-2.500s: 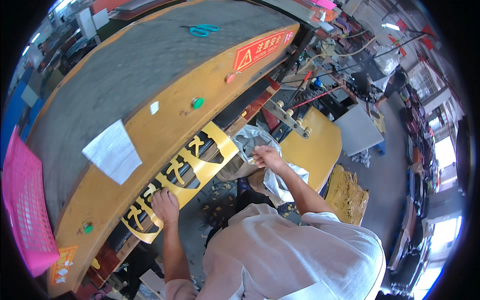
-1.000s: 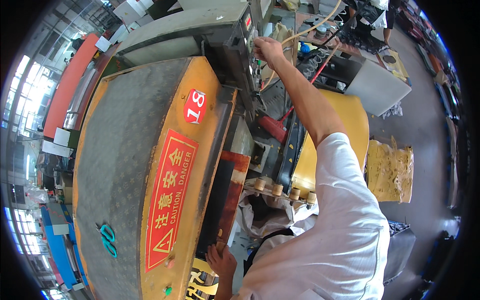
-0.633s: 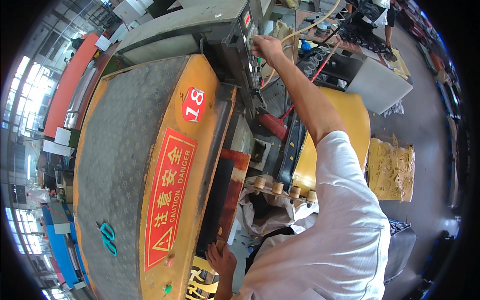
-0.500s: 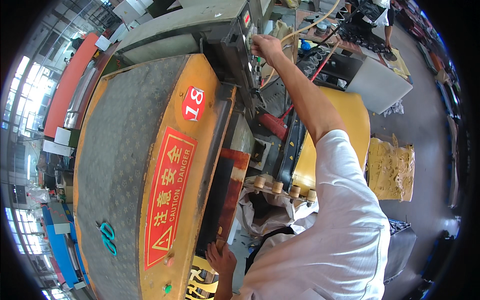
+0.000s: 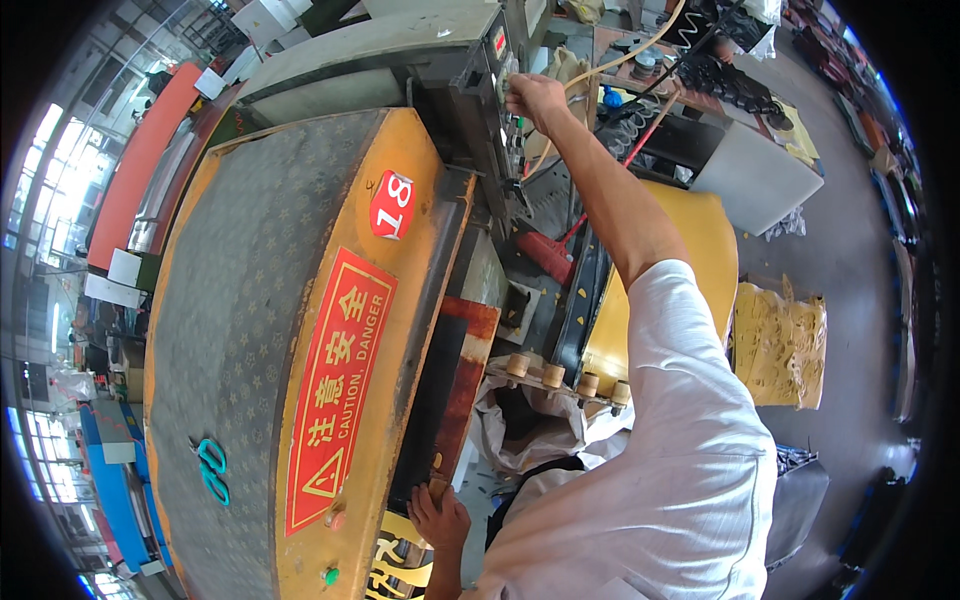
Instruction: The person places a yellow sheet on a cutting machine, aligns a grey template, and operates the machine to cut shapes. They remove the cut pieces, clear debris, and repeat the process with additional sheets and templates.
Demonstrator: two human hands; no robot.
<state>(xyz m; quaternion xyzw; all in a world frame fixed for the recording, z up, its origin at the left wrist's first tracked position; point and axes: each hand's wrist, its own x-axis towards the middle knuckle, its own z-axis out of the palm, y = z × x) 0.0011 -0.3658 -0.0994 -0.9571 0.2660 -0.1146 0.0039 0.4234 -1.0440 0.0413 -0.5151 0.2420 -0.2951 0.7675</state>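
My right hand (image 5: 540, 100) reaches up to the dark control panel (image 5: 508, 120) on the side of a large press. Its fingers are bent together against the panel and cover what they touch. Low down, my left hand (image 5: 438, 518) is at the near edge of the press opening, beside a rust-brown board (image 5: 466, 380) and a dark pad. Its fingers curl around a small brownish piece whose kind I cannot make out. Just below it shows a yellow sheet (image 5: 400, 570) with cut-out shapes. The orange press head (image 5: 400, 150) bears a red warning label and partly overhangs the opening.
Teal-handled scissors (image 5: 213, 472) lie on the press's patterned grey top. To the right are a yellow sheet (image 5: 650, 300), a row of wooden knobs (image 5: 553, 376), a red broom head (image 5: 546, 255) and a stack of cut yellow material (image 5: 780, 345). A white sack (image 5: 510, 440) hangs nearby.
My two hands keep their places, and the view shifts slightly. Another person's arm at the far upper right is no longer seen there.
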